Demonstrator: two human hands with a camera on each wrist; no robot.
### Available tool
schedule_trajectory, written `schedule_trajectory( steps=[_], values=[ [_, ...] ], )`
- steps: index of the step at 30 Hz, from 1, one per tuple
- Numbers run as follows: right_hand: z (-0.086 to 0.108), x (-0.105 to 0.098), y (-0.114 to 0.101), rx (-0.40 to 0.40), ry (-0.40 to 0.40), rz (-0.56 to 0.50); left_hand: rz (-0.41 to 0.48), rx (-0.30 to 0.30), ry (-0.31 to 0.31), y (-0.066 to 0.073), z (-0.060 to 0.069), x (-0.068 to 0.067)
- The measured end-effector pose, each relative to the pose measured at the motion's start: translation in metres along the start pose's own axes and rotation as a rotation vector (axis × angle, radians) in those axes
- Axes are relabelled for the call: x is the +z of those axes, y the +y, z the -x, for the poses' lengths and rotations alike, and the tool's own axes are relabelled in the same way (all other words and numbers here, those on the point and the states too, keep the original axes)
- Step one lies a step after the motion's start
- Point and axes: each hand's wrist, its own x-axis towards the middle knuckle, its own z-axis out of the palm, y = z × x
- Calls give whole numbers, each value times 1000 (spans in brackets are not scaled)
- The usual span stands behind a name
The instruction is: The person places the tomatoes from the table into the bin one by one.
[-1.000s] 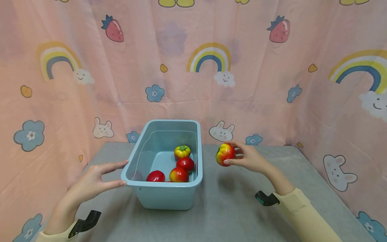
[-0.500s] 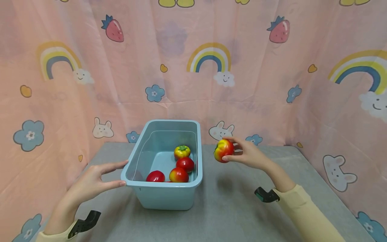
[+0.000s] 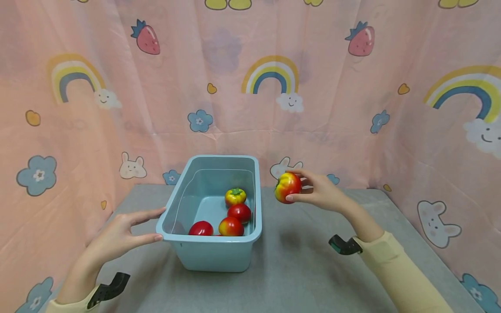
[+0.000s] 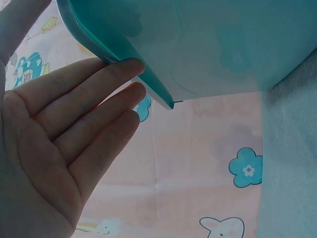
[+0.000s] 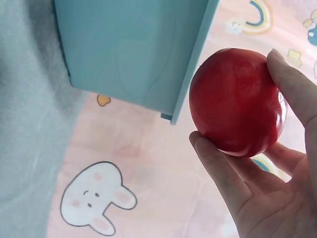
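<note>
My right hand (image 3: pixel 322 191) grips a red and yellow bell pepper (image 3: pixel 287 188) between thumb and fingers, in the air right of the blue bin (image 3: pixel 213 252). In the right wrist view the pepper (image 5: pixel 237 101) shows its glossy red side. My left hand (image 3: pixel 113 237) touches the bin's near left rim with fairly straight fingers, and the left wrist view shows its fingers (image 4: pixel 94 84) against the rim. Inside the bin lie a yellow-green bell pepper (image 3: pixel 235 197), a dark red round fruit (image 3: pixel 239 213), a red-yellow round fruit (image 3: pixel 231 226) and a red one (image 3: pixel 201 228). Another red piece is mostly hidden behind the front rim.
The bin stands on a grey cloth-covered table (image 3: pixel 301 269). A pink patterned curtain (image 3: pixel 168 121) hangs behind the table and along both sides. Black wrist mounts (image 3: pixel 345 244) sit at both sleeve cuffs.
My right hand has lifted the bell pepper higher and moved it slightly left toward the bin. The left hand and the bin stay where they were.
</note>
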Motion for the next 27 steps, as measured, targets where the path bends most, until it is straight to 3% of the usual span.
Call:
schedule_trajectory(
  steps=[27],
  values=[
    [-30, -8, -35, -73, -17, 4, 10, 11, 4, -1, 0, 0]
  ],
)
